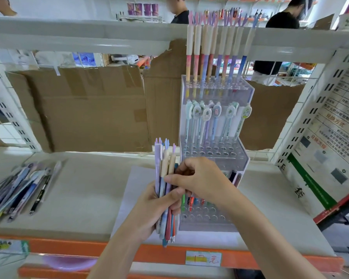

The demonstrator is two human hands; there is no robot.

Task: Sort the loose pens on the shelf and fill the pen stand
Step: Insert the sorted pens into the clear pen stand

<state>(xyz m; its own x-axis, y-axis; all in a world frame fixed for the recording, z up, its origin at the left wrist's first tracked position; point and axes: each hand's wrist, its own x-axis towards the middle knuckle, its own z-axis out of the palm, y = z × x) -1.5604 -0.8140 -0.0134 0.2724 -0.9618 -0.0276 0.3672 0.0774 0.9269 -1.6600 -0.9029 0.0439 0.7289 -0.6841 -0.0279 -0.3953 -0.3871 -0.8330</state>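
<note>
Shop shelf (85, 194): left hand (149, 210) grips a pen bundle (165, 190) just left of the pen stand (214, 154); right hand (197, 180) pinches one pen. Loose grip could spill the bundle.

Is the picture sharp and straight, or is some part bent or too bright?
Head view: wide-angle bending curves the upper shelf rail and the right upright; the background shop is washed out by bright light; the pen stand and the bundle of pens are fairly sharp.

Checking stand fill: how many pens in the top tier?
9, upright in the top tier of the pen stand, rear rows, spread left to right; overlap may hide more.
</note>
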